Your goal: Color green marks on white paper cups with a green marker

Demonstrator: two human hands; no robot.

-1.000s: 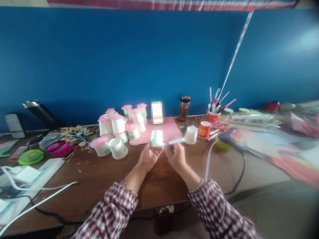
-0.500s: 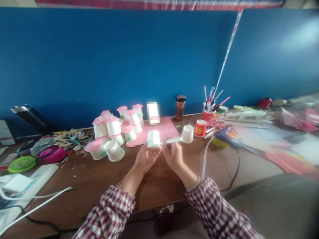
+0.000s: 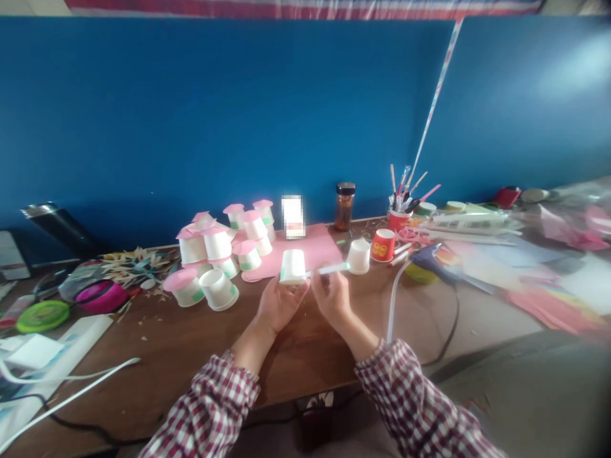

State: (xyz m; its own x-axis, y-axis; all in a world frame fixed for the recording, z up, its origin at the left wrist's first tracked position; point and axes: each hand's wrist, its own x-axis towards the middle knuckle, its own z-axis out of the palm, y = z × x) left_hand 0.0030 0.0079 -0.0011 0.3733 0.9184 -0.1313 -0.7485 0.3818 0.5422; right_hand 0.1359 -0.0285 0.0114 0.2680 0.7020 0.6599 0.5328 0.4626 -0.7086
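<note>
My left hand (image 3: 281,304) is closed round the lower end of a white paper cup (image 3: 293,266), held upside down above the table. A pale green strip shows on the cup's left side. In my right hand (image 3: 333,294) is a white marker (image 3: 329,270) with a green far end, lying almost level. Its tip points left and is at the cup's right side; whether it touches cannot be made out. Left of my hands, several white cups with pink paper tops (image 3: 217,243) are grouped and partly stacked. Behind the held cup lies pink paper (image 3: 321,245).
A plain white cup (image 3: 359,256), a red cup (image 3: 382,245) and a red pen holder (image 3: 400,220) stand to the right. A brown jar (image 3: 345,207) is at the back. A glue gun (image 3: 432,256) trails its cord. A power strip (image 3: 62,356) lies left.
The paper cup has turned slightly in my left hand, so its green strip shows narrower at the left edge. My right hand and the marker have hardly moved.
</note>
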